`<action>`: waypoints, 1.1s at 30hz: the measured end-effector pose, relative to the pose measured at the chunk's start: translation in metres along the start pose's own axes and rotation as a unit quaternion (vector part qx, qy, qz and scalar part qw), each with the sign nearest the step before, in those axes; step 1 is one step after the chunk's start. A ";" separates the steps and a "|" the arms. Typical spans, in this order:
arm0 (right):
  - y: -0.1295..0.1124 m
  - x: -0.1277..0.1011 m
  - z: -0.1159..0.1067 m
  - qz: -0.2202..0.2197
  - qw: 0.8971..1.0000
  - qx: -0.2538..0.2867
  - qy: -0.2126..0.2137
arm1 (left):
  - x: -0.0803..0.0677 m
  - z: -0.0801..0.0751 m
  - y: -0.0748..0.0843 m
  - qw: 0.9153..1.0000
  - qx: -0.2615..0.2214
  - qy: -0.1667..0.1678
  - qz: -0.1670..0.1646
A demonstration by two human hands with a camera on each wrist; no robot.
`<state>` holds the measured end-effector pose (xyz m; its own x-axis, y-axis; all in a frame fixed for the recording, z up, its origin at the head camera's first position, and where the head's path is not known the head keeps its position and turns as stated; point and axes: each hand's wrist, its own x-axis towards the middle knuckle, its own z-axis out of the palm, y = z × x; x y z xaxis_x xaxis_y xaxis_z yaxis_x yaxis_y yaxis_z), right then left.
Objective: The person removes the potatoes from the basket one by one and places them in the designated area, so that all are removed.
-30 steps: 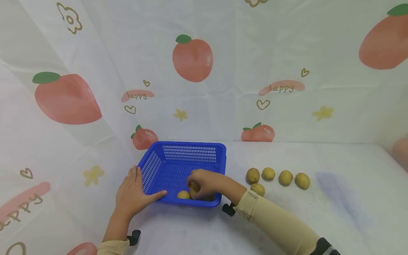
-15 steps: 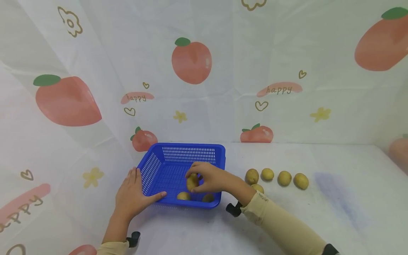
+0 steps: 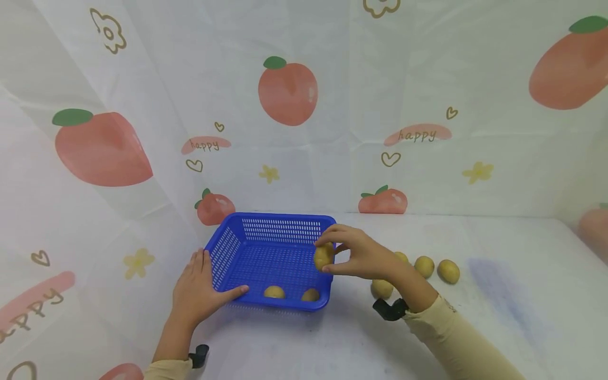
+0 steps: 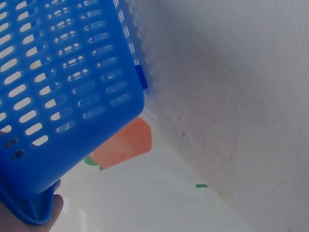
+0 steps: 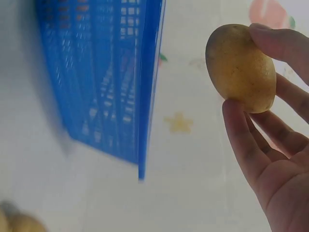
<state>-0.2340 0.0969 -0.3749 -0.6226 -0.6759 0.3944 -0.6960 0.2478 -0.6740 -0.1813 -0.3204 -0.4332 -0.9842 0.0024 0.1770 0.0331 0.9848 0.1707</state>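
Note:
My right hand (image 3: 357, 253) pinches a yellow-brown potato (image 5: 240, 67) between thumb and fingertips. In the head view this potato appears over the right rim of a blue plastic basket (image 3: 266, 253), and in the right wrist view it is held up beyond the basket's rim. Two more potatoes lie inside near the front wall, one in the middle (image 3: 274, 292) and one at the right corner (image 3: 311, 295). My left hand (image 3: 195, 287) rests on the basket's front left corner, fingers along the left side and thumb stretched over the front rim.
On the white table, right of the basket, lie several potatoes (image 3: 424, 267), partly covered by my right hand and forearm. A white cloth printed with peaches (image 3: 287, 95) hangs behind and at the left. A bluish stain (image 3: 505, 293) marks the table's right side.
My right hand has lifted the potato from inside the basket and carried it right, to the right rim. The left hand and the basket stay in place.

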 end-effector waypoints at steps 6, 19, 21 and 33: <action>0.009 -0.035 -0.022 0.020 0.998 -0.007 0.055 | -0.001 -0.001 0.001 1.000 0.001 0.002 -0.001; 0.035 -0.095 -0.039 0.017 0.995 -0.026 0.099 | -0.002 0.000 0.001 1.000 -0.004 0.000 -0.002; 0.039 -0.103 -0.040 0.018 0.995 -0.024 0.099 | -0.002 0.001 0.001 1.000 -0.004 -0.001 -0.003; 0.052 -0.129 -0.051 0.094 0.993 -0.030 0.071 | -0.002 0.000 0.001 1.000 0.000 -0.001 -0.005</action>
<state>-0.2082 0.2327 -0.4287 -0.7844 -0.5106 0.3521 -0.5804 0.4041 -0.7070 -0.1787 -0.3192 -0.4330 -0.9849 -0.0069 0.1728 0.0235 0.9846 0.1731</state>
